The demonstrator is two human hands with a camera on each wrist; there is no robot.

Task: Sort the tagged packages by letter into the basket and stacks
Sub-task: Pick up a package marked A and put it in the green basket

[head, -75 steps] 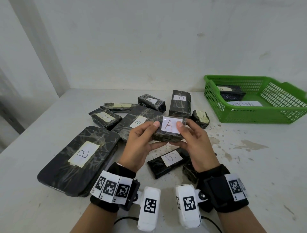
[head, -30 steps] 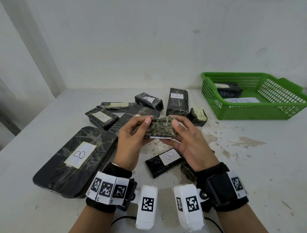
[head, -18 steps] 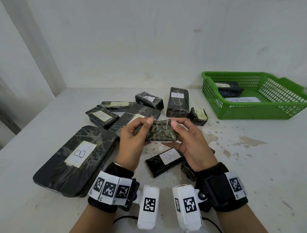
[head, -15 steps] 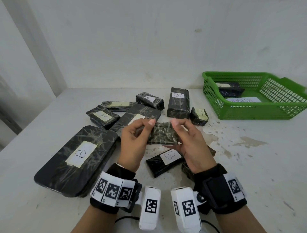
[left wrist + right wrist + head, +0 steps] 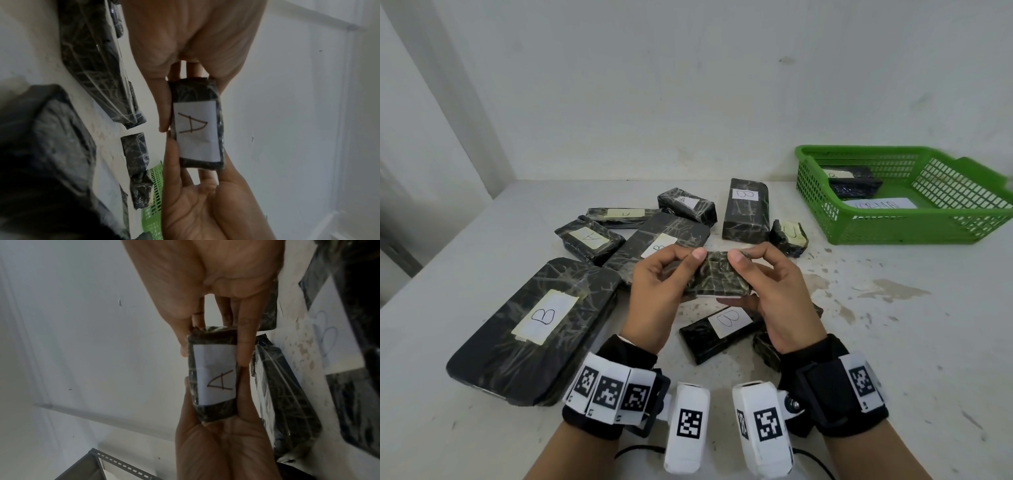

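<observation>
— Which package (image 5: 717, 277) is up?
— The small dark wrapped one, tag "A" (image 5: 195, 129) turned downward, lifted above the table.
— The rest?
— "B" packages (image 5: 537, 325) lie flat, scattered; two more sit inside the green basket (image 5: 914, 226), far right.

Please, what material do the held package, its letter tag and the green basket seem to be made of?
Held package: dark wrapping under glossy, wrinkled clear film, probably plastic; the contents are hidden. Its letter tag: matte white paper with a handwritten A. Green basket: likely moulded plastic, with uniform colour and lattice walls.
</observation>
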